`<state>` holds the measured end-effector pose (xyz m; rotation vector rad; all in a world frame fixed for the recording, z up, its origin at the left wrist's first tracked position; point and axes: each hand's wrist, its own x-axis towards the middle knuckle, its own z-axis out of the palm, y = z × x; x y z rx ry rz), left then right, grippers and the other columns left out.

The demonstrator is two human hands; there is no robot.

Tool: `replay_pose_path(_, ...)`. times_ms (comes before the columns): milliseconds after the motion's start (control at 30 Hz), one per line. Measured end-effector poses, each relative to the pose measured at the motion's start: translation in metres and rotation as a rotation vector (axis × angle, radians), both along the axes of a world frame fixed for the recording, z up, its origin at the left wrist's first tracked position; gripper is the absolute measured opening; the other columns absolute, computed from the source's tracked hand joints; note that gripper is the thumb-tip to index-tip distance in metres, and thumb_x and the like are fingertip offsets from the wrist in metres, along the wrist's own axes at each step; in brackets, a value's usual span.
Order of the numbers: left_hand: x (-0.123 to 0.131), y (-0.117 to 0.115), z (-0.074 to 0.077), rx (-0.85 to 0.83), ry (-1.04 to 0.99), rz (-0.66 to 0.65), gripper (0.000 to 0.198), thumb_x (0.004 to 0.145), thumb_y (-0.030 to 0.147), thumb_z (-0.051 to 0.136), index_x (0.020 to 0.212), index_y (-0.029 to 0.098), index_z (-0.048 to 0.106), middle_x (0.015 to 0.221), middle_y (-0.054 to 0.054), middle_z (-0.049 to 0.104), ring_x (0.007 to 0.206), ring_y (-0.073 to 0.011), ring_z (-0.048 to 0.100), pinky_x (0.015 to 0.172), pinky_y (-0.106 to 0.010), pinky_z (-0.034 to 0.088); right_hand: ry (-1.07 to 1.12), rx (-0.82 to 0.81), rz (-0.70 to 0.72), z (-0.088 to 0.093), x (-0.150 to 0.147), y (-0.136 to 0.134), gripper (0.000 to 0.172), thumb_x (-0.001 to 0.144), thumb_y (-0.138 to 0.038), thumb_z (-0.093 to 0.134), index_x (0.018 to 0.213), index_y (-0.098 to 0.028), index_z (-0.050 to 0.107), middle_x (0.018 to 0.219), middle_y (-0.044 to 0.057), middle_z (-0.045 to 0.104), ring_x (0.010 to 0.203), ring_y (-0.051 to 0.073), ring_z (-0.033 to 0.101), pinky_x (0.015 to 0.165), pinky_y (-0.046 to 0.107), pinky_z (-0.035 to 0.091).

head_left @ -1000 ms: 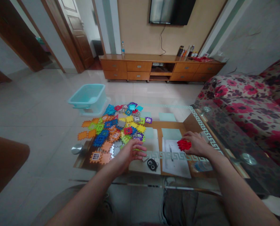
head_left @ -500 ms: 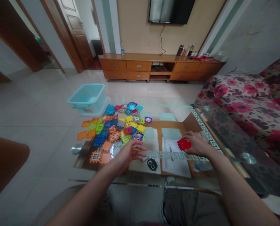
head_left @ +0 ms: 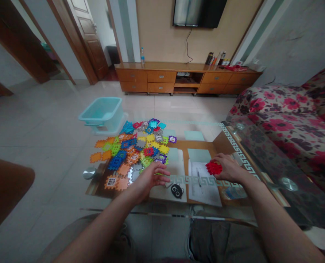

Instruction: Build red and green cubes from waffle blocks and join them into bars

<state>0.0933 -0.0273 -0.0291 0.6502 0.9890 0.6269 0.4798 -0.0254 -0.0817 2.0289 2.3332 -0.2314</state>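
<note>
A heap of colourful interlocking plastic tiles (head_left: pixel 133 148) lies on the left half of a glass table (head_left: pixel 260 160). My left hand (head_left: pixel 150 176) rests at the near edge of the heap, fingers curled around a small yellow-green tile that barely shows. My right hand (head_left: pixel 228 167) is on the table to the right, closed on a red tile (head_left: pixel 213 167), over papers (head_left: pixel 203 179) under the glass.
A teal plastic bin (head_left: pixel 103 111) sits at the table's far left corner. A floral sofa (head_left: pixel 293 120) runs along the right. A wooden TV cabinet (head_left: pixel 188 78) stands at the far wall. A small black object (head_left: pixel 175 190) lies between my hands.
</note>
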Motion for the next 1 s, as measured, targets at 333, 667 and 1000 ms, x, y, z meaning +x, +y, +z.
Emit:
replay_pose_path(333,-0.0016,-0.0005,-0.0034,0.011,-0.015,-0.021,0.032,0.093,0.041,0.043,0.104,0.016,0.058,0.095,-0.01,0.07,0.078,-0.02,0.069,0.076,-0.032,0.049,0.003,-0.027,-0.019,-0.001,-0.0001,-0.0003,0.047,0.061,-0.029,0.075,0.107,-0.025,0.072,0.114,0.01,0.064,0.108,0.032,0.058,0.097,0.043,0.044)
replay_pose_path(667,-0.0009,-0.0004,-0.0027,0.003,-0.003,-0.025,0.034,0.092,0.043,0.045,0.103,0.015,0.059,0.096,-0.012,0.071,0.078,-0.0207,0.07,0.075,-0.032,0.05,0.02,-0.037,-0.024,0.0012,-0.0017,-0.0006,0.046,0.062,-0.03,0.074,0.107,-0.026,0.071,0.115,0.01,0.063,0.108,0.033,0.059,0.095,0.044,0.045)
replay_pose_path(1000,-0.0005,0.0003,-0.0026,-0.006,0.002,-0.02,0.031,0.093,0.04,0.044,0.102,0.014,0.059,0.093,-0.011,0.071,0.076,-0.0201,0.07,0.073,-0.031,0.05,-0.012,-0.072,-0.037,-0.0015,-0.0014,0.0015,0.05,0.061,-0.029,0.075,0.111,-0.023,0.069,0.12,0.011,0.061,0.112,0.034,0.056,0.098,0.044,0.042)
